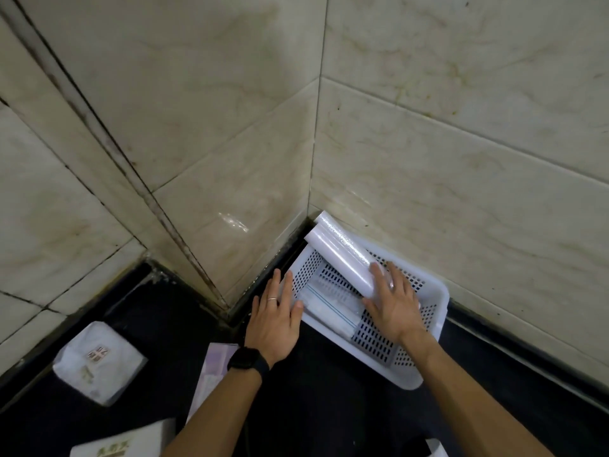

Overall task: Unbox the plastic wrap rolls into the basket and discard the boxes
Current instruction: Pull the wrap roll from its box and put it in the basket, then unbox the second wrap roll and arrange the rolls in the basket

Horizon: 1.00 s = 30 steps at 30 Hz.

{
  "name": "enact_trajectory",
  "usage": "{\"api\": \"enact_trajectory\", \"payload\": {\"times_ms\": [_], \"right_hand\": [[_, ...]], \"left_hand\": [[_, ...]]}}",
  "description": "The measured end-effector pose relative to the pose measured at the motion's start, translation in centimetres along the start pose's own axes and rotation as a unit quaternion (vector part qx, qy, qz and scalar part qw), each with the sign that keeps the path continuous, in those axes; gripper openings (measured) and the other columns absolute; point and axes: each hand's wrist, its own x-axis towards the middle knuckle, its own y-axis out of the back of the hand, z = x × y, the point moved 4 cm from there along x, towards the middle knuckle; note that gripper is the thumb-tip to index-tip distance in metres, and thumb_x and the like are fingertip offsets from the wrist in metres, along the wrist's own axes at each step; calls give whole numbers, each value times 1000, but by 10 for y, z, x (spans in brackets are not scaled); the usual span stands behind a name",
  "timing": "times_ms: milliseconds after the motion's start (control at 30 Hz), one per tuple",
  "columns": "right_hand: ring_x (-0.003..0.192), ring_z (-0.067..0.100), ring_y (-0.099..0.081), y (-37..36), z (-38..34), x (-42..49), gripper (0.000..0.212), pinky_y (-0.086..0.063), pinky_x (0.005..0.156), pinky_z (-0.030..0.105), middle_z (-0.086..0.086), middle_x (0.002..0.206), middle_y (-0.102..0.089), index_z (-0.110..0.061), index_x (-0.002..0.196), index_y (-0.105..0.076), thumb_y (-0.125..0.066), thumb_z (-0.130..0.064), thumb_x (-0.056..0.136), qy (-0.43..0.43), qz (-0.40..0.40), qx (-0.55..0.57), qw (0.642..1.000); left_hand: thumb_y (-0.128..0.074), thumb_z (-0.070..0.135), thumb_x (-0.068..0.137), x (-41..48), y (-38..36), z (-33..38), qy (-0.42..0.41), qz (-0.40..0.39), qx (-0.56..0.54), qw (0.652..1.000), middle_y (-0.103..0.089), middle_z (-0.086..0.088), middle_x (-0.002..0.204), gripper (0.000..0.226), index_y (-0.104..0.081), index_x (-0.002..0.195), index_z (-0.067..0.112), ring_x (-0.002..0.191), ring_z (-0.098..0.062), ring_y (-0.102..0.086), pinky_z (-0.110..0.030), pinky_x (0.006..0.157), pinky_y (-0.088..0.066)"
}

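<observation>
A white perforated plastic basket point(428, 328) sits on the dark counter in the tiled corner. Two white plastic wrap rolls point(339, 249) lie slanted across its far end, their upper ends poking over the rim. My right hand point(393, 301) rests flat on the near end of these rolls, fingers spread. Another roll with thin blue lines point(329, 306) lies on the basket floor. My left hand point(276, 319), with a ring and a black watch, presses flat against the basket's left rim, thumb touching that lower roll. A pale purple box point(211, 371) lies under my left forearm.
A white plastic packet with a label point(99, 362) lies on the counter at the left. Another white pack with green print point(122, 440) shows at the bottom edge. Marble-look tiled walls point(461, 159) close in the corner behind the basket.
</observation>
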Motion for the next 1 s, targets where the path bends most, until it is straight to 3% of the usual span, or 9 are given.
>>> {"api": "enact_trajectory", "payload": {"times_ms": [100, 233, 333, 533, 733, 800, 867, 933, 1000], "right_hand": [[151, 31, -10, 17, -7, -27, 75, -17, 121, 53, 7, 166, -8, -28, 158, -5, -46, -49, 99, -5, 22, 47, 999], [147, 25, -27, 18, -31, -89, 67, -27, 119, 46, 4, 159, -32, -17, 155, -29, -54, -42, 98, 49, 85, 91, 991], [146, 23, -31, 0, -49, -134, 63, -28, 119, 47, 3, 157, -37, -15, 152, -35, -54, -40, 97, 68, 105, 75, 989], [153, 21, 0, -43, -57, -167, 72, 2, 122, 47, 1, 167, -3, -19, 159, -4, -34, -48, 100, 35, 26, -23, 999], [152, 17, 13, -38, -51, -171, 74, 4, 124, 47, -1, 167, 11, -20, 157, 9, -31, -47, 101, 48, -28, -28, 998], [153, 17, 2, -23, -54, -176, 71, -2, 124, 45, -1, 167, -4, -20, 159, -8, -33, -52, 101, 38, -30, 31, 998], [148, 13, -23, -4, -54, -191, 68, -19, 121, 37, -7, 159, -33, -26, 152, -35, -43, -62, 95, 8, -39, 186, 982], [132, 2, -47, 9, -55, -215, 60, -37, 109, 26, -19, 140, -55, -40, 136, -53, -56, -69, 84, -12, -95, 366, 926], [117, -1, -58, 14, -52, -242, 48, -46, 99, 24, -21, 122, -66, -45, 125, -58, -71, -58, 80, -8, -126, 454, 882]], "left_hand": [[-32, 46, 102, -27, 13, -15, 31, 45, -43, 998, -9, -4, 165, 61, -5, 156, 36, 148, -25, -22, -52, 119, -25], [-45, 53, 95, -86, 15, -56, 110, 62, -3, 992, -16, -7, 163, 71, -14, 156, 32, 148, -27, -21, -50, 120, -23], [-61, 53, 88, -125, 14, -79, 184, 35, 33, 982, -12, -13, 163, 89, -12, 157, 26, 149, -33, -18, -49, 120, -22], [-66, 38, 87, -158, 15, -79, 278, 9, 29, 960, -43, -24, 142, 98, -3, 157, 10, 126, -41, -45, -49, 97, -43], [-73, 28, 78, -170, 10, -39, 215, -43, -94, 971, -49, -12, 136, 82, -31, 148, 20, 121, -32, -50, -38, 94, -45], [-78, 30, 71, -176, 10, -14, 173, -94, -175, 965, -56, 1, 128, 75, -43, 137, 29, 110, -18, -55, -32, 87, -46], [-84, 30, 64, -184, 11, 9, 150, -181, -273, 933, -60, 9, 121, 71, -52, 126, 37, 104, -8, -61, -31, 89, -52], [-87, 24, 62, -190, 15, 30, 128, -254, -337, 898, -65, 7, 116, 72, -56, 125, 38, 101, -6, -66, -31, 90, -56], [-87, 17, 65, -195, 20, 47, 106, -305, -354, 878, -68, 2, 117, 74, -57, 130, 37, 104, -9, -68, -31, 92, -56]]}}
